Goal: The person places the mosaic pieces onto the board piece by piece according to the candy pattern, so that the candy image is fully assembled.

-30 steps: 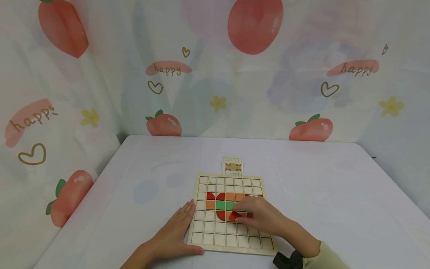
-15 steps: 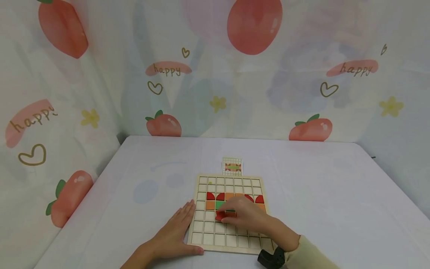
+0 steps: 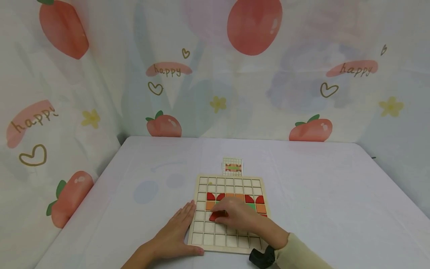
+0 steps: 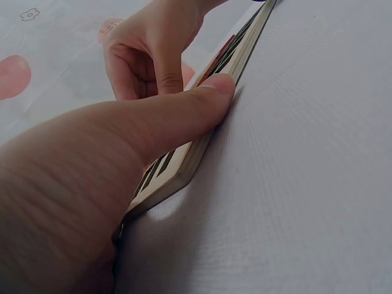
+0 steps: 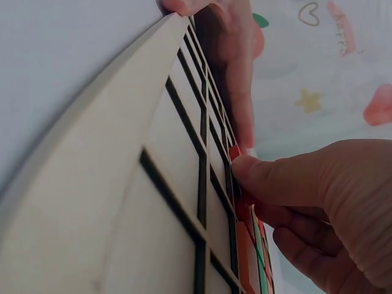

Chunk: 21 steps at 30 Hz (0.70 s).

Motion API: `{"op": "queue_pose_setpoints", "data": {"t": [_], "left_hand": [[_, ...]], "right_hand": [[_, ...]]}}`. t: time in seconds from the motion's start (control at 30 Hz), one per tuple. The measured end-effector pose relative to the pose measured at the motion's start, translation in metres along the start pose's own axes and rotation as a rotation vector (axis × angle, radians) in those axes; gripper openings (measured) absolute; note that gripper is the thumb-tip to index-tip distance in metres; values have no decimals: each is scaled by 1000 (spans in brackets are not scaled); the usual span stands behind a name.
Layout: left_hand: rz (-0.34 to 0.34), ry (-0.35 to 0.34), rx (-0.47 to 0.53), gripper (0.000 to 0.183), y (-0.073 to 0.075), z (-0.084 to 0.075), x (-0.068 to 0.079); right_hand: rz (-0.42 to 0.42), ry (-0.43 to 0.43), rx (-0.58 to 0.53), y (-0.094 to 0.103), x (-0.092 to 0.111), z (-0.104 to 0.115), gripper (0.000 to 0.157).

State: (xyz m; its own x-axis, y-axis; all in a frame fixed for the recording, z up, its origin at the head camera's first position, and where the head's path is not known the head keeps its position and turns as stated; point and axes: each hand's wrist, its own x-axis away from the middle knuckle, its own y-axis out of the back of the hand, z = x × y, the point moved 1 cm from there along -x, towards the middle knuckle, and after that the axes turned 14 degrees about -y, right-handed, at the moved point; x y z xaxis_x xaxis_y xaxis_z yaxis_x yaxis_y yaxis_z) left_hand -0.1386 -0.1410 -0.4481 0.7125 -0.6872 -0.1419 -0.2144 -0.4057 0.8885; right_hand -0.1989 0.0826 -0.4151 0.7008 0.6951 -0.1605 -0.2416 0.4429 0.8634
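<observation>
A wooden grid board (image 3: 231, 242) lies on the white table, with red, orange and green tiles in its middle rows. My right hand (image 3: 239, 215) is over the left part of the coloured pattern, pinching a red tile (image 3: 214, 215) between thumb and fingers. In the right wrist view, that red tile (image 5: 234, 152) shows just past the thumb tip, low over the grid. Along the board's left side rests my left hand (image 3: 173, 233), fingers straight, its thumb (image 4: 214, 92) against the near edge. Tiles beneath the right hand are partly hidden.
Just behind the board lies a small card (image 3: 232, 163) printed with a grid and a coloured pattern. A black wrist device (image 3: 262, 257) sits by the right sleeve. Cloth walls (image 3: 215, 86) with fruit prints rise behind and beside the table (image 3: 312, 194).
My right hand has moved left across the board with the red tile, uncovering red, orange and green tiles on the right. My left hand has stayed in place.
</observation>
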Motion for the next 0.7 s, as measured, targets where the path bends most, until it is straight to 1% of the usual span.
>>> {"op": "queue_pose_setpoints", "data": {"t": [0.1,0.27,0.47,0.7], "left_hand": [[-2,-3,-2,117,0,0,0],[-9,-10,-11,117,0,0,1],[1,1,-13,117,0,0,1],[9,13,0,117,0,-1,1]], "right_hand": [[8,-6,-13,-1,-2,1,16],[28,-40,-15,-2,-5,3,18],[55,-80,-12,-3,-9,7,19],[52,-74,-12,-6,-11,8,18]]}}
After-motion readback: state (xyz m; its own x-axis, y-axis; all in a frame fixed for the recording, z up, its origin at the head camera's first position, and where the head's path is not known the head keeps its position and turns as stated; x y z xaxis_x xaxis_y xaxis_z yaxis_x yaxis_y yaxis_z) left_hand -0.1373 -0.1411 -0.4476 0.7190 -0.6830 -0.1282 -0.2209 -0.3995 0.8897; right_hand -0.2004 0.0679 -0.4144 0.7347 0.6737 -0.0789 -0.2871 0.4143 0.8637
